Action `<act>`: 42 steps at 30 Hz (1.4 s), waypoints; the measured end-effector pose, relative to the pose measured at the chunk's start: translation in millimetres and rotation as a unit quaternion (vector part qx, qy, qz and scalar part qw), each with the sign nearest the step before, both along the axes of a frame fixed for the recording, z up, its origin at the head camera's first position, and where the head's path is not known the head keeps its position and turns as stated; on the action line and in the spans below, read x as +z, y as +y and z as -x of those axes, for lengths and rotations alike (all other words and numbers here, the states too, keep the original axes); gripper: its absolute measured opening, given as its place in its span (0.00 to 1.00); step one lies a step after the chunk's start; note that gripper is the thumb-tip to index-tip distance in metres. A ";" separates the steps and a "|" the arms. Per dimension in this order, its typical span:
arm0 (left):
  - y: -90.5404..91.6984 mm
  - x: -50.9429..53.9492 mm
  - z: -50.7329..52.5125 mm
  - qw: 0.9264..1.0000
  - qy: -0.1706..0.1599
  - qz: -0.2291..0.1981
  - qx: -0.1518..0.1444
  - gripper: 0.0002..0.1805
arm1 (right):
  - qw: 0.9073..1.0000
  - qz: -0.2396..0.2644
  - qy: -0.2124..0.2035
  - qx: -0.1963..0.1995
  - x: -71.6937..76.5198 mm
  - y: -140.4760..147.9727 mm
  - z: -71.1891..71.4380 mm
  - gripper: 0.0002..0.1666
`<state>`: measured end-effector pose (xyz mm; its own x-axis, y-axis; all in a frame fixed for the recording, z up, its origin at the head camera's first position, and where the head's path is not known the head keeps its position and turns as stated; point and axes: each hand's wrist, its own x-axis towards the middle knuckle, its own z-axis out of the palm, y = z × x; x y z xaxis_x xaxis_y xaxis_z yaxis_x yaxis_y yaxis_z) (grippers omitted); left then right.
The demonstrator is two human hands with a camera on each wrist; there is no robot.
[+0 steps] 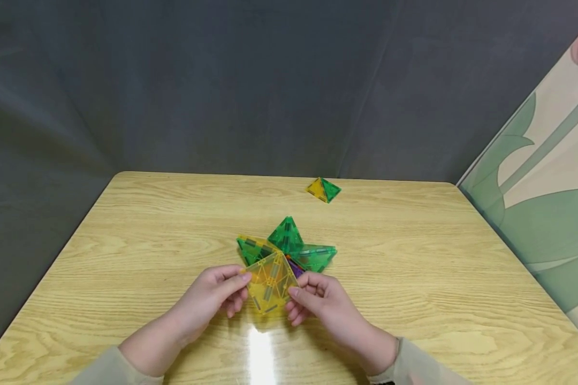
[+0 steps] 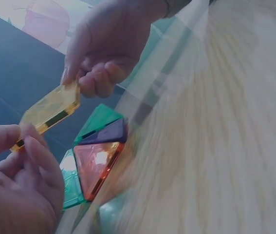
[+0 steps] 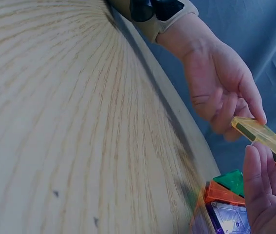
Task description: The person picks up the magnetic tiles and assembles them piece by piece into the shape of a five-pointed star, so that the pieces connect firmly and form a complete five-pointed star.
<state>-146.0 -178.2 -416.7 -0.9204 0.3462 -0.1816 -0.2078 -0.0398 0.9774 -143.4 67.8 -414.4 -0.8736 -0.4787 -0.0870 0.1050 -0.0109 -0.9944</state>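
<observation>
A yellow see-through magnetic tile (image 1: 270, 286) is raised above the tabletop, pinched at opposite sides by both hands. My left hand (image 1: 212, 294) grips its left corner between thumb and fingers, and my right hand (image 1: 329, 305) grips the right side. Just beyond it stands a build of magnetic tiles, with green triangles (image 1: 287, 238) spreading outward like points. In the left wrist view, a red tile (image 2: 96, 163) and a purple tile (image 2: 109, 132) form part of that build. The yellow tile partly hides its near side in the head view.
At the back of the wooden table (image 1: 414, 240) lie a yellow triangle tile (image 1: 316, 188) and a green triangle tile (image 1: 331, 190), side by side. A dark curtain (image 1: 270, 85) hangs behind the table, and a flower-patterned panel (image 1: 554, 214) stands on the right.
</observation>
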 end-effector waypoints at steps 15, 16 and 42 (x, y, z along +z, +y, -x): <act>-8.3 -8.3 4.0 0.999 0.040 0.007 0.021 0.19 | 0.999 0.036 -0.022 -0.026 -7.7 -3.6 0.7 0.17; -9.2 -8.7 4.5 0.999 0.042 0.002 0.011 0.18 | 0.999 0.042 -0.019 -0.016 -7.5 -3.0 0.8 0.17; -5.7 4.7 11.6 0.894 0.300 0.229 -0.242 0.34 | 0.987 0.098 -0.013 0.124 -17.3 -0.1 6.3 0.11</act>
<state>-157.6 -183.9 -412.0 -0.6624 0.7458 0.0706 0.4749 0.3452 0.8095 -149.7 67.7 -431.7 -0.7255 -0.6882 0.0077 0.1534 -0.1727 -0.9730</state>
